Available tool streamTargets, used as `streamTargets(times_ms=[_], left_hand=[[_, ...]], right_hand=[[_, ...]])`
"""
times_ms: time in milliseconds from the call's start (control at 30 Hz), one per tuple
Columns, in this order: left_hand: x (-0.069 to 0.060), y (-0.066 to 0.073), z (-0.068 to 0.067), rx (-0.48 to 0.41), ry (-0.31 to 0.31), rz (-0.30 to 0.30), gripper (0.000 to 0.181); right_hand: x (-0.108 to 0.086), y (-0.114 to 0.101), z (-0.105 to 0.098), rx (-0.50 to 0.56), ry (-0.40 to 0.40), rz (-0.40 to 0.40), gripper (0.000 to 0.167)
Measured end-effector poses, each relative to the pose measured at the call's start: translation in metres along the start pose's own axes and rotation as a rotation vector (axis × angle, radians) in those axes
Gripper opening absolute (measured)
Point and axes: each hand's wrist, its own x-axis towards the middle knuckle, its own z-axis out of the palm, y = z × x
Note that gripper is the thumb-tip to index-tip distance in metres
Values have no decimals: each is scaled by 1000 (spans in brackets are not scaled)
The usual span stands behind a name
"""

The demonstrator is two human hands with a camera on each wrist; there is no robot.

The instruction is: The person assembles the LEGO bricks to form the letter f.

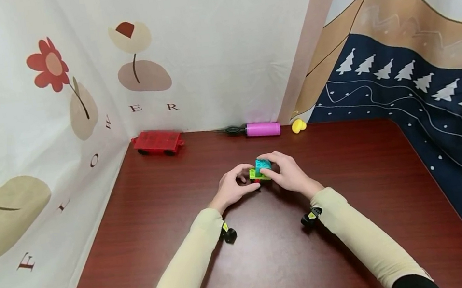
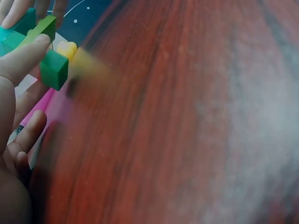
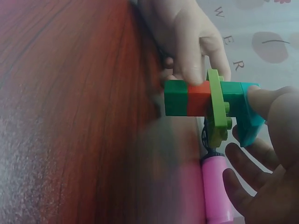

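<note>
A small stack of toy building bricks stands between my two hands, over the middle of the table [image 1: 246, 258]. From its table end, the right wrist view shows a dark green brick [image 3: 175, 99], a red brick [image 3: 198, 100], a wide lime plate [image 3: 217, 112], another green brick [image 3: 231, 88] and a teal brick [image 3: 252, 119]. My left hand [image 1: 232, 186] holds the lower part, its thumb by the red brick and lime plate. With thumb and fingers, my right hand [image 1: 288, 173] pinches the teal brick on top. Fingers hide parts of the stack.
Along the back edge lie a red toy wagon [image 1: 157, 141] with black wheels, a pink cylinder [image 1: 263, 129] with a dark cord loop [image 1: 233, 130], and a small yellow object [image 1: 298, 126]. Printed cloth [image 1: 218, 43] hangs behind and beside the table.
</note>
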Motion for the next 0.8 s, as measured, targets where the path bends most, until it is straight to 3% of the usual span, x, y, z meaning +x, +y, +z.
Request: streamTargets(times_ms=[233,433,800], left_hand=[[-1,2,-4,-28,-64,35,61],[0,7,-3,26,-136,62,74],[-2,14,-3,70,-94,95,64]], right_hand=[[4,2,0,91,7,83,35],[7,2,-2,124,19,167,26],[11,8,0,155,-4,218,19]])
